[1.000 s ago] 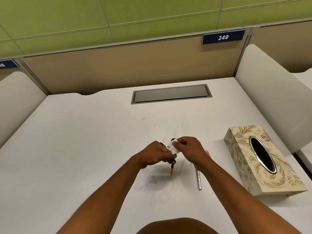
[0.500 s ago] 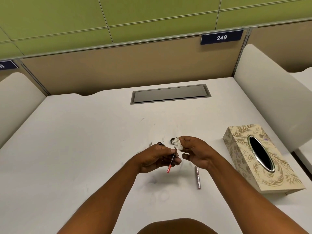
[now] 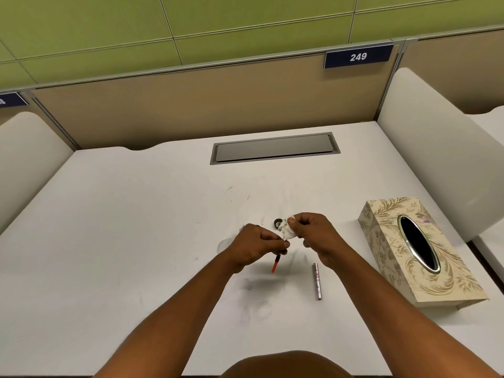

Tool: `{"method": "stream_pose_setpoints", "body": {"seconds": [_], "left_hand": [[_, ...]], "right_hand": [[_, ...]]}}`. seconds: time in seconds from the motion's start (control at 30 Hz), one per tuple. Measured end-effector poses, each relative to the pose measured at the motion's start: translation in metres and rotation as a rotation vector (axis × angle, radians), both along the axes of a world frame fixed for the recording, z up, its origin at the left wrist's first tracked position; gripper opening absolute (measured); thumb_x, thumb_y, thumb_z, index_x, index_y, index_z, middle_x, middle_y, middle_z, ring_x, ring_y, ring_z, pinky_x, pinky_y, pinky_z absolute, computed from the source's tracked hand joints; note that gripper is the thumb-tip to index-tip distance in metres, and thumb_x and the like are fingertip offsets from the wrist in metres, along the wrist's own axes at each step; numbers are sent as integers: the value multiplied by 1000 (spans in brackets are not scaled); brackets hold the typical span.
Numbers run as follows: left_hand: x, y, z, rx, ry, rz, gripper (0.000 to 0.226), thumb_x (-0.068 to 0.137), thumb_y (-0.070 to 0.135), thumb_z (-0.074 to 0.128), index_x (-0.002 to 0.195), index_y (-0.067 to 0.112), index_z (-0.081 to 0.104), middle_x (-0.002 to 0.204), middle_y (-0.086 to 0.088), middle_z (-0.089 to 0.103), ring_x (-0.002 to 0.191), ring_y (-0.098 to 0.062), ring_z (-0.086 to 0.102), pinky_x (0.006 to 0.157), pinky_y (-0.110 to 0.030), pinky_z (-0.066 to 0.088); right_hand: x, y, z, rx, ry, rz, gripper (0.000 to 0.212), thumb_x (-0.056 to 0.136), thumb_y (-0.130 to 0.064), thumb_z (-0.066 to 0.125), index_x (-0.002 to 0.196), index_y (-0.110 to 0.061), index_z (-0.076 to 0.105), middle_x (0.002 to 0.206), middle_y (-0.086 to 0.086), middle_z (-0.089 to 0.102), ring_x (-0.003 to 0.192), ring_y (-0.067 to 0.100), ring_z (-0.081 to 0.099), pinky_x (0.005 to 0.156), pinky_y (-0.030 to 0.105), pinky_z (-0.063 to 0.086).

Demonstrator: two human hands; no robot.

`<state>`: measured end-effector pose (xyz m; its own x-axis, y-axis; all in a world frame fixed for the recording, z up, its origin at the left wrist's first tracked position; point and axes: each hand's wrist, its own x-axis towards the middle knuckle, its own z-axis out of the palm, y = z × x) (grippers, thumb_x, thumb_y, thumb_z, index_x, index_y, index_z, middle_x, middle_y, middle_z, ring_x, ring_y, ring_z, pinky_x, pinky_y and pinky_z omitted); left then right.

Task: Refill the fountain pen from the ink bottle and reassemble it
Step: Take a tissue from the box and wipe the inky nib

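left hand (image 3: 255, 245) grip: pinching thin red-ended pen section (image 3: 276, 263) | right hand (image 3: 313, 233) grip: pinching crumpled white tissue (image 3: 287, 231) | silver metal pen barrel (image 3: 317, 281) lying on white table (image 3: 136, 241)

1. Table (image 3: 114, 241): white top, fills the centre and lower frame; faint smudges near centre.
2. Cable hatch (image 3: 275, 148): grey rectangular lid, set flush in the table, upper centre.
3. Partition (image 3: 191, 102): beige panel along the table's far edge, metal rail on top.
4. Wall (image 3: 218, 20): green panels across the top of the frame.
5. Number plate (image 3: 358, 56): dark blue, reads "249", upper right.
6. Side dividers (image 3: 431, 148): white, rounded, at left and right edges.
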<state>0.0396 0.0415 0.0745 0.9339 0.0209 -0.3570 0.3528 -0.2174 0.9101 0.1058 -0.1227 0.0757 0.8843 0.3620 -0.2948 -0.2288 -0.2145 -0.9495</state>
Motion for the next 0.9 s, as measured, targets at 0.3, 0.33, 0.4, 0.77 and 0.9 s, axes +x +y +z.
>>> {"method": "stream_pose_setpoints", "body": {"seconds": [0.3,0.33,0.4,0.77,0.9], "left_hand": [[3,-4,-17,552,-199,-33,26,78,42,71,76,17,77,67,-5,73,65,-23,66,64,-37,52],[2,-5,-17,548,-203,-38,25,81,40,71,77,17,78,67,-5,74,63,-22,65,63,-35,51],[2,-7,-14,498,-200,-62,21,85,34,71,80,16,80,70,-5,75,63,-18,65,65,-32,51],[-6,-3,-2,-61,-103,-119,22,96,11,61,94,-5,76,94,-17,77,86,-14,71,85,-21,51],[-6,-1,2,-219,-64,-103,18,97,7,58,95,1,75,90,-13,76,91,-25,71,91,-31,54]], "right_hand": [[-3,3,-8,-142,-127,-19,20,93,-20,63,86,-4,74,76,-1,70,65,9,58,67,27,45],[-3,4,-9,-155,-140,-20,21,93,-21,64,85,-5,74,80,2,72,71,15,61,72,33,47],[-2,4,-8,-164,-141,-10,23,94,-22,62,85,-4,73,81,3,73,75,17,64,73,33,49],[-1,-4,3,134,174,161,20,99,-23,53,85,-17,66,87,1,65,87,20,43,70,32,34],[-2,-3,0,234,276,96,25,99,-24,55,80,-22,71,86,-5,70,89,18,48,77,34,36]]}}
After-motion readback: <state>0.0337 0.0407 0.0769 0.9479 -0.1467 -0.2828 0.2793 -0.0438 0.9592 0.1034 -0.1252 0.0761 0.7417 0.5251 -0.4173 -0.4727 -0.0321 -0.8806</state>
